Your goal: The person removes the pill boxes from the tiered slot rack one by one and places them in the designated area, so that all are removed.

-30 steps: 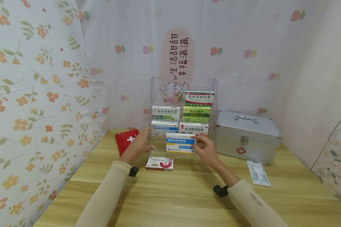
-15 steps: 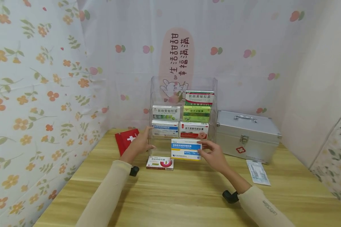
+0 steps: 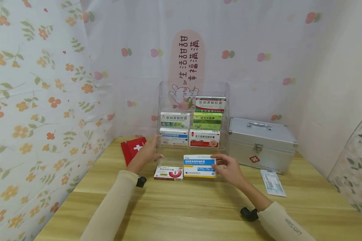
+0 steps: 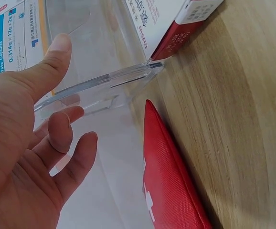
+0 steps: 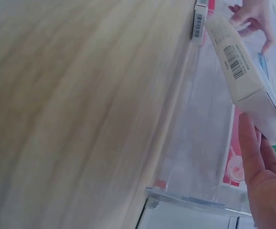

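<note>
My right hand (image 3: 230, 170) pinches a white, blue and yellow medicine box (image 3: 199, 166) by its right end, with the printed front facing me. In the right wrist view its barcoded side (image 5: 236, 62) shows. The box is in front of the lowest part of a clear tiered display rack (image 3: 226, 97). At the rack's left side, my left hand (image 3: 146, 155) holds the edge, thumb in front and fingers behind the side panel. A white and red medicine box (image 3: 169, 173) lies before the rack, left of the held box.
Several medicine boxes stand on the rack's tiers, among them a green box (image 3: 207, 121). A red pouch (image 3: 134, 149) with a white cross lies at left. To the right are a silver first-aid case (image 3: 262, 144) and a flat sachet (image 3: 273, 183) on the wooden table (image 3: 181, 214).
My right hand has brought the blue and white medicine box down, slightly right, away from the filled tiers. The left hand has stayed at the rack's edge.
</note>
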The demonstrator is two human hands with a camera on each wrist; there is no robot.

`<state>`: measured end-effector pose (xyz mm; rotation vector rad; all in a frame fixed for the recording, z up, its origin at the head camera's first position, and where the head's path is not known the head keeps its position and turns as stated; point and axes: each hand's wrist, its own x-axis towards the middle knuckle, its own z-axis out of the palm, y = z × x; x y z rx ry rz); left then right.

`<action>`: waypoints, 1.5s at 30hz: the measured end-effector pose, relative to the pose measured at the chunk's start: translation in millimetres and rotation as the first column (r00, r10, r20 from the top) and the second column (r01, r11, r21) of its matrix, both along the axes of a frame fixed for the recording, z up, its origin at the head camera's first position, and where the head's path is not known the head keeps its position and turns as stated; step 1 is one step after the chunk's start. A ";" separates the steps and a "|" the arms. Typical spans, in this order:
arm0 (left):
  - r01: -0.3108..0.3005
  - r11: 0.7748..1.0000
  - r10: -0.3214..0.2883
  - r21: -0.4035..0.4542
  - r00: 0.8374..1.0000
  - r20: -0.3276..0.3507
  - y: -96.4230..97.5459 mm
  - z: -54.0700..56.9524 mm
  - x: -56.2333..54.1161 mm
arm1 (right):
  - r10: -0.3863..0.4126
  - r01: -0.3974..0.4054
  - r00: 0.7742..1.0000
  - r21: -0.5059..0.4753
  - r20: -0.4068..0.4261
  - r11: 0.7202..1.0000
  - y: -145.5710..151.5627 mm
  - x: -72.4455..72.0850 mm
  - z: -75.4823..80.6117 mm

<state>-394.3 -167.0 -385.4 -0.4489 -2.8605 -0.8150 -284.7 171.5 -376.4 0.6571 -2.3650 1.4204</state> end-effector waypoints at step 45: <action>0.067 0.995 -0.066 0.079 0.998 -0.009 -11.9 -11.2 -2.7 | -0.061 -0.003 0.985 0.367 0.163 0.930 12.8 -46.7 -40.9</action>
